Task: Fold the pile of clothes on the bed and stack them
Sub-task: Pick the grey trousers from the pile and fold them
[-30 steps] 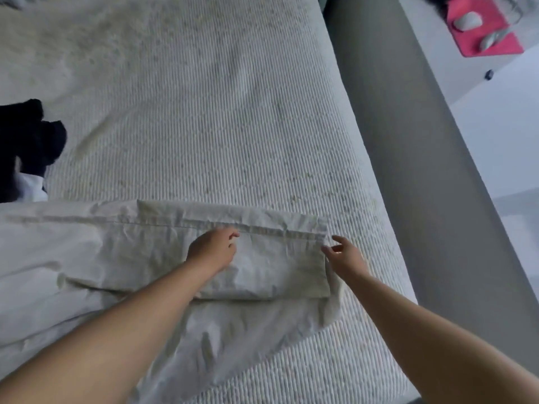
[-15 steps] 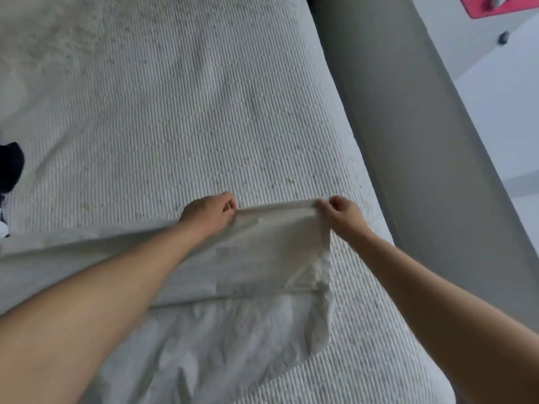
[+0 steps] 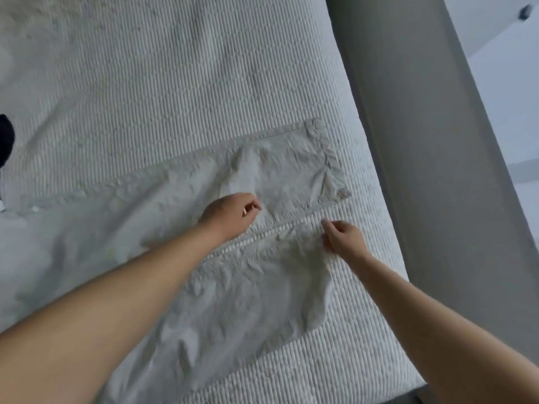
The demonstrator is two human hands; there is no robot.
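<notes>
Over the pale trousers (image 3: 262,287) both forearms reach, left hand (image 3: 230,212) and right hand (image 3: 344,237) loosely curled, holding nothing.

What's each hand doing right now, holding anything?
Left hand: fingers loosely curled, resting on the pale garment, gripping nothing.
Right hand: fingers curled at the garment's lower leg; a pinch cannot be told.

I see soft, even daylight, brightest on the floor at upper right. Shadows are faint under my forearms. The picture is slightly soft from motion blur, the bedspread (image 3: 175,97) washed out at upper left, and straight edges bow near the frame's borders.
</notes>
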